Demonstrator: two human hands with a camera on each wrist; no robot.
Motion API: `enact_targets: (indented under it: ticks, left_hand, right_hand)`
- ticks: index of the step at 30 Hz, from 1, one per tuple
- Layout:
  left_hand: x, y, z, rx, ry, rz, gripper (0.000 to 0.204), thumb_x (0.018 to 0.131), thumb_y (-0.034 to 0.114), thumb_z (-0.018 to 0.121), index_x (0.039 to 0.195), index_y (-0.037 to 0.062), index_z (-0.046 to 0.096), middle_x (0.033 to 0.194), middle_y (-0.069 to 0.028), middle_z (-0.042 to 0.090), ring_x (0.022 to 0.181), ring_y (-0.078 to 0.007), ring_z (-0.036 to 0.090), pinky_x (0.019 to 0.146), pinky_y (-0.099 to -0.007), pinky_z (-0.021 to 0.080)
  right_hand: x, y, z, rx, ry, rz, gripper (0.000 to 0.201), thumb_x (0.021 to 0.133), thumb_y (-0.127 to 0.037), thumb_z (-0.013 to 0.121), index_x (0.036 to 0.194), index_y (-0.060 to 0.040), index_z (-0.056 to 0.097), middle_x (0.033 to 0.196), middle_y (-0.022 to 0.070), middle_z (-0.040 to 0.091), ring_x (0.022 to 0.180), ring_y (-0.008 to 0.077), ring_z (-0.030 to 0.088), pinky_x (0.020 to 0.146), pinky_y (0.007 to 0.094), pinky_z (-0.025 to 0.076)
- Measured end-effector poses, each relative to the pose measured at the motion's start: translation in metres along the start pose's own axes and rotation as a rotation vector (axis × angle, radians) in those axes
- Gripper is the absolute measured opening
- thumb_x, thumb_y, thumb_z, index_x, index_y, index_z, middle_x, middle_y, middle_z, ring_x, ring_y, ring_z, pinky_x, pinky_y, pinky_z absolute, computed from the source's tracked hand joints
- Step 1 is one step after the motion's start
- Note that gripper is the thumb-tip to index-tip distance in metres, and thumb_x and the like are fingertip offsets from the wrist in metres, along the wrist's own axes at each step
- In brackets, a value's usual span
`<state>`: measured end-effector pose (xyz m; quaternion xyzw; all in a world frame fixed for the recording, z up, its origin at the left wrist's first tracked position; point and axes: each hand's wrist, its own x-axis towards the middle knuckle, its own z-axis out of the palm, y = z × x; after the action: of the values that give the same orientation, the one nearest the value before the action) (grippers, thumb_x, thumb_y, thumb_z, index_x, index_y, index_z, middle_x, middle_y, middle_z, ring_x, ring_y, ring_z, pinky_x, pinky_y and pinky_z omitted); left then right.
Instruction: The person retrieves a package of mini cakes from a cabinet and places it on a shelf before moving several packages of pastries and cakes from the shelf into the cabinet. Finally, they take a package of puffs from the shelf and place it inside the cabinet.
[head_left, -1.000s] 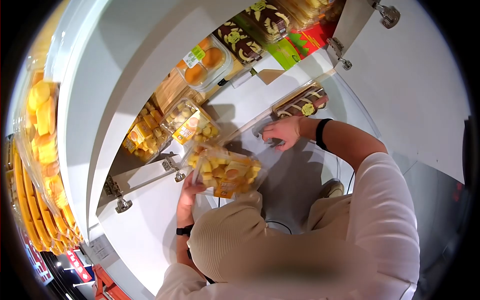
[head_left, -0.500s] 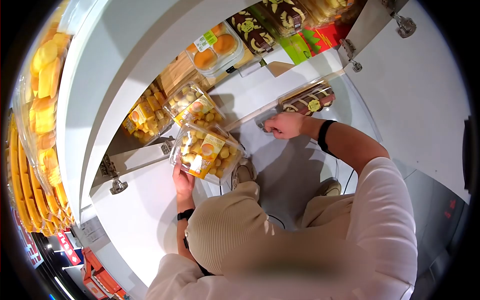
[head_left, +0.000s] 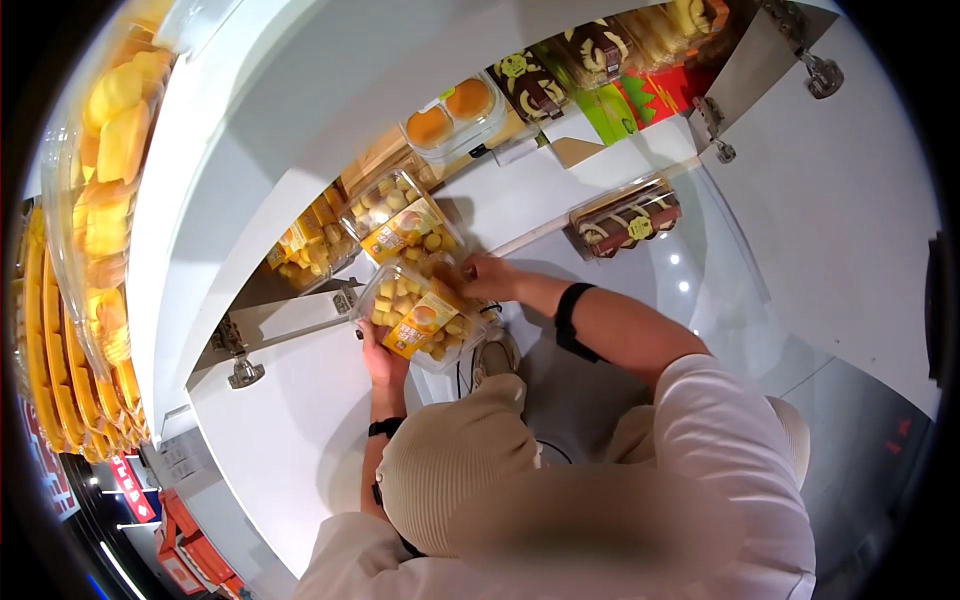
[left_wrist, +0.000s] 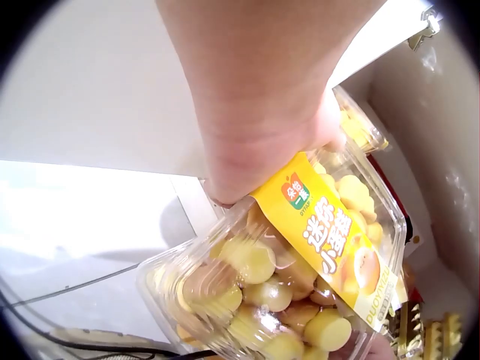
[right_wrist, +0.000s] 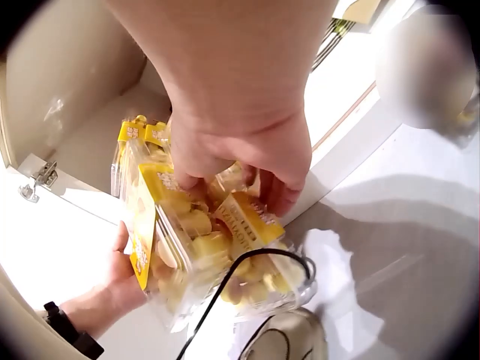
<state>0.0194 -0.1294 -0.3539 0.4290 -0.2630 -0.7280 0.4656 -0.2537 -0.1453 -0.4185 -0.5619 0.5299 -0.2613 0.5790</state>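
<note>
A clear plastic clamshell box (head_left: 420,317) of small round yellow cakes, banded by a yellow-orange label with an egg-tart picture and white lettering, sits tilted at the open front edge of the white cabinet (head_left: 290,420) — its lid closed, its long side angled toward the shelf inside. The left hand (head_left: 380,362) grips its near end from below; the right hand (head_left: 487,277) pinches the far end with curled fingers. In the left wrist view the label runs diagonally across the lid, the pale cakes packed tight beneath — some rounded tops pressing against the plastic.
</note>
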Motion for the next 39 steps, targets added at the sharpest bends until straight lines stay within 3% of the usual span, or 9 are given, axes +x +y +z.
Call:
enact_targets:
  ticks: [9, 11, 14, 23, 27, 29, 32, 36, 39]
  left_hand:
    - [-0.001, 0.005, 0.006, 0.0, 0.013, 0.032, 0.063, 0.102, 0.05, 0.029, 0.142, 0.002, 0.037, 0.142, -0.0149, 0.045, 0.13, -0.0318, 0.044, 0.109, -0.0474, 0.035]
    - [0.002, 0.011, 0.007, 0.005, -0.008, 0.048, 0.063, 0.102, 0.049, 0.029, 0.142, 0.0016, 0.037, 0.142, -0.015, 0.046, 0.13, -0.0319, 0.044, 0.109, -0.0472, 0.034]
    - [0.005, 0.023, 0.009, 0.045, 0.004, 0.109, 0.062, 0.102, 0.049, 0.03, 0.141, 0.0012, 0.038, 0.141, -0.0152, 0.046, 0.13, -0.0321, 0.045, 0.108, -0.0465, 0.034]
    - [0.039, 0.052, 0.056, 0.051, -0.041, 0.184, 0.064, 0.101, 0.05, 0.035, 0.141, 0.0012, 0.038, 0.143, -0.0164, 0.044, 0.129, -0.031, 0.045, 0.107, -0.0452, 0.037]
    - [0.051, 0.055, 0.061, 0.054, -0.117, 0.114, 0.065, 0.099, 0.051, 0.039, 0.141, 0.0013, 0.038, 0.142, -0.0152, 0.044, 0.129, -0.0295, 0.045, 0.107, -0.0437, 0.037]
    - [0.055, 0.054, 0.06, 0.051, -0.133, 0.094, 0.065, 0.099, 0.052, 0.04, 0.14, 0.0015, 0.04, 0.141, -0.0134, 0.045, 0.128, -0.0278, 0.046, 0.105, -0.0426, 0.039]
    - [0.071, 0.053, 0.046, 0.06, -0.059, 0.066, 0.063, 0.099, 0.051, 0.038, 0.142, 0.005, 0.038, 0.143, -0.0112, 0.043, 0.129, -0.0278, 0.045, 0.106, -0.0431, 0.039]
    - [0.079, 0.057, 0.053, 0.073, -0.071, 0.036, 0.063, 0.099, 0.051, 0.041, 0.141, 0.0052, 0.04, 0.14, -0.0106, 0.047, 0.126, -0.0269, 0.048, 0.104, -0.0419, 0.04]
    - [0.083, 0.055, 0.051, 0.065, -0.145, 0.017, 0.065, 0.098, 0.053, 0.04, 0.139, 0.0034, 0.042, 0.139, -0.0101, 0.048, 0.126, -0.0254, 0.048, 0.105, -0.0399, 0.039]
  right_hand:
    - [0.015, -0.02, 0.01, 0.284, -0.073, 0.097, 0.047, 0.083, -0.036, 0.067, 0.111, 0.0013, 0.062, 0.101, 0.0193, 0.066, 0.096, 0.0275, 0.063, 0.081, 0.0352, 0.049]
    - [0.047, 0.038, 0.047, 0.131, 0.132, -0.408, 0.048, 0.086, -0.039, 0.066, 0.11, 0.0027, 0.062, 0.099, 0.0204, 0.066, 0.093, 0.0276, 0.064, 0.079, 0.0359, 0.049]
    - [-0.005, -0.041, 0.008, 0.092, 0.304, -0.156, 0.05, 0.083, -0.037, 0.069, 0.112, 0.0022, 0.058, 0.096, 0.0208, 0.066, 0.092, 0.0348, 0.064, 0.08, 0.0412, 0.05]
    - [0.019, -0.083, -0.013, 0.326, 0.544, -0.108, 0.05, 0.085, -0.04, 0.067, 0.109, 0.0027, 0.059, 0.107, 0.0226, 0.062, 0.103, 0.0402, 0.056, 0.089, 0.0429, 0.046]
    - [0.07, -0.068, 0.0, 0.296, 0.686, -0.044, 0.05, 0.085, -0.042, 0.067, 0.108, 0.0014, 0.061, 0.112, 0.0195, 0.06, 0.109, 0.038, 0.051, 0.093, 0.0447, 0.041]
    - [0.114, -0.032, 0.023, -0.114, 0.932, -0.26, 0.052, 0.082, -0.045, 0.069, 0.107, 0.0, 0.062, 0.114, 0.0202, 0.059, 0.112, 0.0367, 0.047, 0.099, 0.0451, 0.035]
    - [0.065, -0.099, -0.031, 0.18, 0.535, 0.08, 0.057, 0.08, -0.048, 0.071, 0.11, -0.001, 0.059, 0.116, 0.0215, 0.056, 0.114, 0.0364, 0.047, 0.103, 0.0441, 0.03]
    - [0.077, -0.09, -0.031, 0.268, 0.461, 0.075, 0.071, 0.077, -0.055, 0.072, 0.117, -0.001, 0.05, 0.113, 0.0182, 0.056, 0.113, 0.031, 0.05, 0.1, 0.0407, 0.035]
    - [0.071, -0.089, -0.029, 0.741, 0.418, 0.082, 0.084, 0.075, -0.059, 0.072, 0.125, -0.0003, 0.039, 0.112, 0.0141, 0.056, 0.109, 0.0243, 0.052, 0.094, 0.0365, 0.041]
